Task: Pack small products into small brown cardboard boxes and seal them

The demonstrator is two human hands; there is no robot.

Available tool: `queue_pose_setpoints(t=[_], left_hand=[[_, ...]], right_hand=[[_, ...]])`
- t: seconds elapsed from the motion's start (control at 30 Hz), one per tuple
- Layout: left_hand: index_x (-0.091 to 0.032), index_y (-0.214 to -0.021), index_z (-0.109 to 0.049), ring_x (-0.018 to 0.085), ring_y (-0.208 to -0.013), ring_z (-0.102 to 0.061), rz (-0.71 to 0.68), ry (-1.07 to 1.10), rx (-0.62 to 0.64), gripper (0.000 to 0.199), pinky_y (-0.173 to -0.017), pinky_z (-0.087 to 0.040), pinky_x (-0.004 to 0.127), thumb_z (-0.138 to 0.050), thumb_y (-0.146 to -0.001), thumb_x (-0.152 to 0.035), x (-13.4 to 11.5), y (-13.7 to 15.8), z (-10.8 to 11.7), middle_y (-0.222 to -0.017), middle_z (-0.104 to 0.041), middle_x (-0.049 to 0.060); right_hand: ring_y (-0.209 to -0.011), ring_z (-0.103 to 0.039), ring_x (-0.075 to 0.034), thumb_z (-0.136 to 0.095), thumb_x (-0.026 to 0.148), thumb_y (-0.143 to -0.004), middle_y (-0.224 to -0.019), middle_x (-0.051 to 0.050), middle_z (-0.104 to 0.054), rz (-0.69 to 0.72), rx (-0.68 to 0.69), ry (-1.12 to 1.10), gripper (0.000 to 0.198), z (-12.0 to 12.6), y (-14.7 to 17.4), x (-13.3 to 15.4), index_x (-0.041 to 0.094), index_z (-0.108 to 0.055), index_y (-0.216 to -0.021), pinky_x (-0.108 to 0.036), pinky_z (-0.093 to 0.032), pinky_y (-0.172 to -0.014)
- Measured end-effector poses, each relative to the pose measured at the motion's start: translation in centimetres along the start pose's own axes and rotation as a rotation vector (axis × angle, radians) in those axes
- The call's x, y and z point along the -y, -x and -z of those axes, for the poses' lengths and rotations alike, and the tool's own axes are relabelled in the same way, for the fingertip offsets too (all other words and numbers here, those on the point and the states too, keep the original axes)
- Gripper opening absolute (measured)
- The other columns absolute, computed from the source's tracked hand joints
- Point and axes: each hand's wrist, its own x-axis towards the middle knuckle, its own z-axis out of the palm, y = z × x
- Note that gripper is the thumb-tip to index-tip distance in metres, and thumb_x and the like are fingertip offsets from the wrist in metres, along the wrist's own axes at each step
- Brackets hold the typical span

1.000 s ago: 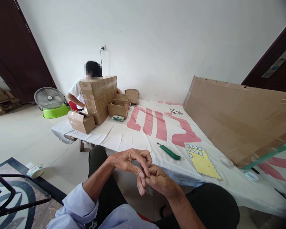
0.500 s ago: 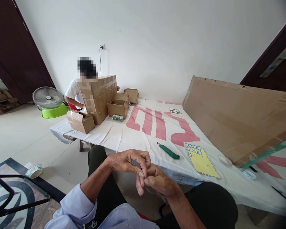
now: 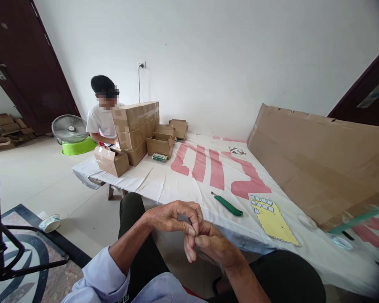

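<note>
Above my lap, at the near edge of the cloth-covered table (image 3: 151,179), my two hands meet. Thumb and forefinger of my left hand (image 3: 180,216) are pinched together, touching the fingers of the other hand. My right hand (image 3: 213,242) is closed too, its thumb pressed against its fingers. A faint see-through sheet seems to hang below it; what either hand pinches is too small to make out. Beyond them lie a green utility knife (image 3: 227,204), blade tip out, and a yellow card (image 3: 276,223) with pale blue-edged shapes.
Stacked cardboard boxes (image 3: 135,130) and an open carton (image 3: 112,160) stand at the table's left end, with a small green box (image 3: 159,157) nearby. A person (image 3: 101,118) sits behind them. A large cardboard sheet (image 3: 316,164) leans on the right. A fan (image 3: 70,128) stands at left.
My view has turned slightly left, so the scene sits further right. The seated person's head has lifted and turned. My hands keep nearly the same pinched pose.
</note>
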Motion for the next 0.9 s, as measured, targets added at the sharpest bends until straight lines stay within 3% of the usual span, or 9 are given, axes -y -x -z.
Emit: queue_pose_setpoints(t=[0.4, 0.57, 0.63, 0.77, 0.9], left_hand=[[-0.018, -0.087, -0.074, 0.021, -0.096, -0.065, -0.014, -0.059, -0.049, 0.048, -0.097, -0.053, 0.038, -0.073, -0.098, -0.064, 0.0, 0.4, -0.4, -0.099, -0.068, 0.011], [-0.018, -0.089, -0.073, 0.021, -0.096, -0.065, -0.046, -0.124, -0.054, 0.044, -0.096, -0.053, 0.038, -0.070, -0.102, -0.059, 0.1, 0.6, -0.3, -0.100, -0.068, 0.012], [-0.018, -0.089, -0.073, 0.021, -0.095, -0.065, -0.040, -0.163, -0.092, 0.042, -0.093, -0.054, 0.037, -0.068, -0.103, -0.057, 0.2, 0.8, -0.3, -0.101, -0.068, 0.011], [-0.018, -0.086, -0.070, 0.019, -0.091, -0.064, 0.019, -0.279, -0.238, 0.031, -0.088, -0.052, 0.034, -0.068, -0.104, -0.044, 0.5, 1.2, -0.5, -0.098, -0.067, 0.009], [-0.017, -0.089, -0.071, 0.018, -0.092, -0.064, 0.121, -0.356, -0.414, 0.011, -0.085, -0.050, 0.031, -0.069, -0.097, -0.025, 1.1, 1.4, -1.1, -0.101, -0.069, 0.007]], right_hand=[[-0.066, -0.068, -0.015, -0.078, 0.052, -0.098, -0.071, -0.002, -0.073, -0.048, -0.076, 0.054, 0.038, 0.4, 0.7, -0.1, 0.015, -0.079, -0.104, -0.030, -0.053, -0.075], [-0.081, -0.070, -0.019, -0.073, 0.060, -0.099, -0.084, -0.009, -0.077, -0.088, -0.139, 0.272, 0.045, 0.0, 0.9, 1.5, 0.015, -0.079, -0.094, -0.033, -0.054, -0.085], [-0.088, -0.071, -0.023, -0.071, 0.067, -0.097, -0.096, -0.011, -0.080, -0.099, -0.179, 0.372, 0.053, 0.0, 1.1, 2.1, 0.015, -0.081, -0.104, -0.036, -0.056, -0.086], [-0.105, -0.072, -0.030, -0.073, 0.077, -0.090, -0.116, -0.014, -0.079, -0.078, -0.385, 0.636, 0.072, 0.0, 1.4, 2.3, 0.019, -0.077, -0.133, -0.043, -0.058, -0.096], [-0.111, -0.071, -0.031, -0.079, 0.063, -0.091, -0.123, -0.012, -0.079, 0.002, -0.674, 0.908, 0.060, -0.8, 1.0, 1.4, 0.024, -0.076, -0.136, -0.044, -0.059, -0.101]])
